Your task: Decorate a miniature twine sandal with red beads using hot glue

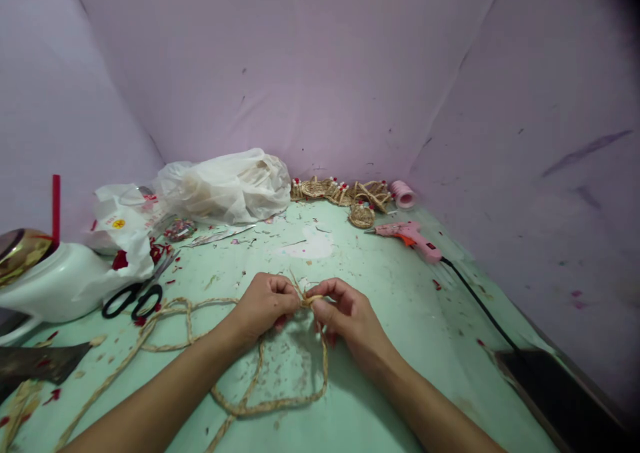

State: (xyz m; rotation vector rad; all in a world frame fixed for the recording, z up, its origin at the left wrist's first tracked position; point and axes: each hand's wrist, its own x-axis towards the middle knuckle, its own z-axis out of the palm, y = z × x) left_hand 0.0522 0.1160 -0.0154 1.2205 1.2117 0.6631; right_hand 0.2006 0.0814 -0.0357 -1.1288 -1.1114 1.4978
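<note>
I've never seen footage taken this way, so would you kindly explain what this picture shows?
There is no machine: these are a person's bare hands, seen by a camera worn on the head, looking forward and down. The left hand and right hand pinch a straw-like cord, which loops across the green tabletop. Black-handled scissors lie on the left, a pink glue gun on the right. Towards the back are a white plastic bag, woven pieces and a pink spool.

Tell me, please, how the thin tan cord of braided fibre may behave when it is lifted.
The thin tan cord of braided fibre would probably droop, since it lies in loose curves on the pale green tabletop. It looks light, being narrow. Its uneven, twisted surface suggests some grip.
</note>
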